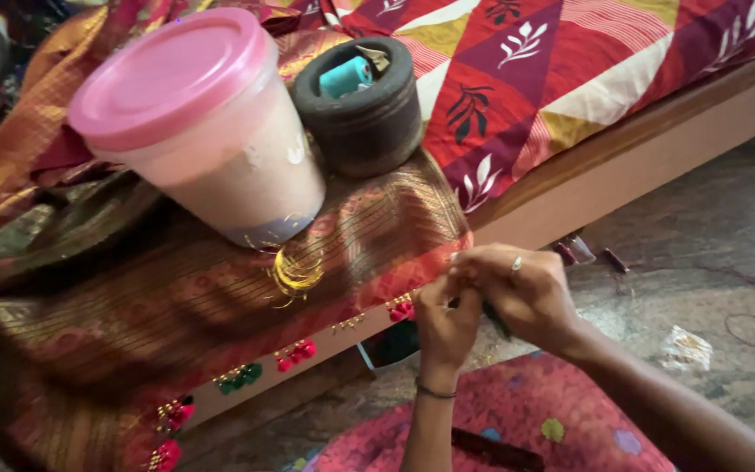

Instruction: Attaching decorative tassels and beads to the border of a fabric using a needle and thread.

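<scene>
Left hand (444,325): bare forearm, thin dark bangle (435,392) around the wrist, lower centre of frame.
Right hand (517,293): small silver ring (516,263) on one finger; forearm bare, no sleeve.

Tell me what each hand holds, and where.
Both the left hand and right hand pinch the sari's tasselled edge; the right also grips a thin dark tool mid-shaft.

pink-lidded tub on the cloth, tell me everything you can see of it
The tub is a round, translucent plastic container with a flat pink lid shut on top. Its wall narrows toward the base and looks cloudy, with pale contents and a darker band at the bottom. It stands upright, leaning in this view, on the red and gold cloth, next to a dark ring. Gold thread lies by its base. Neither hand touches it.
</scene>
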